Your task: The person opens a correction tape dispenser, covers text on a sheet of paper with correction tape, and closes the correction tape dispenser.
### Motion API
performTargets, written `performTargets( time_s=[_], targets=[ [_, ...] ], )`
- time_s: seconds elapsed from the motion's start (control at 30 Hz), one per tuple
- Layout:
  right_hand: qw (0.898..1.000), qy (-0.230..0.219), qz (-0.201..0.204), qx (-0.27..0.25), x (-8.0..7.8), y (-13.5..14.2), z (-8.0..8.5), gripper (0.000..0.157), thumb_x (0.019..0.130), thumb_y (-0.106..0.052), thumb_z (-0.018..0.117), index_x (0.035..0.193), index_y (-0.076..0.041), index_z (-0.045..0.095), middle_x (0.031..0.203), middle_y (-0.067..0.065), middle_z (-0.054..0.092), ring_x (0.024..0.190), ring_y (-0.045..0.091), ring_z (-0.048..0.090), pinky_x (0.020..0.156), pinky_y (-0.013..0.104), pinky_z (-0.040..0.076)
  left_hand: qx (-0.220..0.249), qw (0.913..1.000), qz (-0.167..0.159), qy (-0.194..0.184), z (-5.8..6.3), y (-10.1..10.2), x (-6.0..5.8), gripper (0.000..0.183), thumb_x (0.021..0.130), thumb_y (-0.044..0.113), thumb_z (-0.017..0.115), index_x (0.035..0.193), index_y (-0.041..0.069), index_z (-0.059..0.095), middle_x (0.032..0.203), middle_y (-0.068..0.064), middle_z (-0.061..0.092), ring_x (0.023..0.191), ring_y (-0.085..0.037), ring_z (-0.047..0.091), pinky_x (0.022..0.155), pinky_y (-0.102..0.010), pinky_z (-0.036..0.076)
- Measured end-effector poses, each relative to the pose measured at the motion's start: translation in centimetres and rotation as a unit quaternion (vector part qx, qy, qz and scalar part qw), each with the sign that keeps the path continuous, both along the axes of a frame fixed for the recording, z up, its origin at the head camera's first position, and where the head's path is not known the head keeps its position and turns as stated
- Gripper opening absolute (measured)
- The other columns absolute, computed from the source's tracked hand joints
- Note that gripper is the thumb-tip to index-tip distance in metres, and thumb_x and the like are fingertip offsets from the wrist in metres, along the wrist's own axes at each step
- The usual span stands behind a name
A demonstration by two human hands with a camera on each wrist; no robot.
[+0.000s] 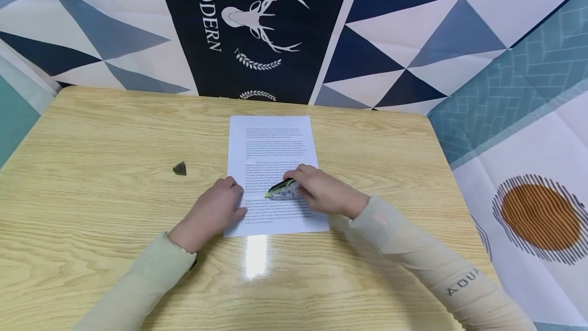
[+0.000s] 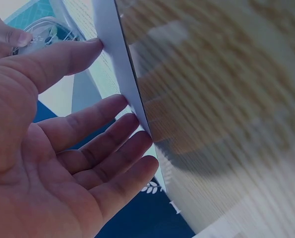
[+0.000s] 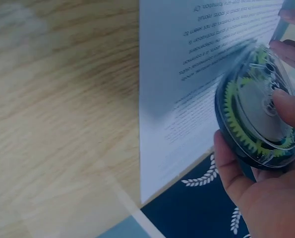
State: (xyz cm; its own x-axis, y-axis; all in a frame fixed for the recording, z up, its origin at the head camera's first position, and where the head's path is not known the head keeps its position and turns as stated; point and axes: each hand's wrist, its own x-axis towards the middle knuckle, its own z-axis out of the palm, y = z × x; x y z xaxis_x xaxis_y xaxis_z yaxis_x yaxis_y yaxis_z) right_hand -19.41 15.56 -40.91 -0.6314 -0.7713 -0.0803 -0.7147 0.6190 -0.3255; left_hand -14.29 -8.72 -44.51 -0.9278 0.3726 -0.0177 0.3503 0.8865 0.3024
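A printed sheet of paper (image 1: 275, 126) lies on the wooden table, its lines of text running across it. My right hand (image 1: 323, 190) grips a correction tape (image 1: 285, 189) with a clear body, dark edge and green gear wheel, its tip down at the text on the lower half of the page. In the right wrist view the thumb presses on the side of the correction tape (image 3: 259, 111). At the sheet's left edge rests my left hand (image 1: 220, 207), its fingertips on the paper. The left wrist view shows those fingers (image 2: 105, 106) loosely extended along the edge.
A small dark cap-like piece (image 1: 180, 168) lies on the table (image 1: 105, 193) to the left of the sheet. Behind the table hangs a patterned cloth (image 1: 257, 19) with triangles and a deer head. More patterned fabric (image 1: 537, 208) is at the right side.
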Motion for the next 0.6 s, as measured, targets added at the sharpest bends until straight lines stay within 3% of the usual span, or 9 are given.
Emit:
performTargets(
  time_s=[0.3,0.6],
  targets=[
    [0.999,0.001,-0.014,-0.041,0.0,0.8,0.2,0.033,0.093,-0.005,0.052,0.126,-0.002,0.051,0.109,0.008,0.058,0.093,0.015,0.052,0.083,0.033,0.046,0.014,0.9999,0.005,-0.003,0.2,-0.1,-0.1,0.034,0.081,0.021,0.067,0.103,-0.006,0.063,0.087,-0.01,0.055,0.079,-0.023,0.048,0.075,-0.036,0.045],
    [0.997,-0.01,-0.039,-0.059,0.3,1.2,0.1,0.035,0.094,-0.007,0.052,0.128,-0.003,0.049,0.111,0.01,0.057,0.096,0.017,0.053,0.085,0.035,0.047,0.043,0.9987,0.023,0.012,0.5,-1.4,0.0,0.033,0.084,0.019,0.064,0.107,-0.004,0.063,0.094,-0.012,0.061,0.083,-0.024,0.054,0.076,-0.038,0.047]
  ],
)
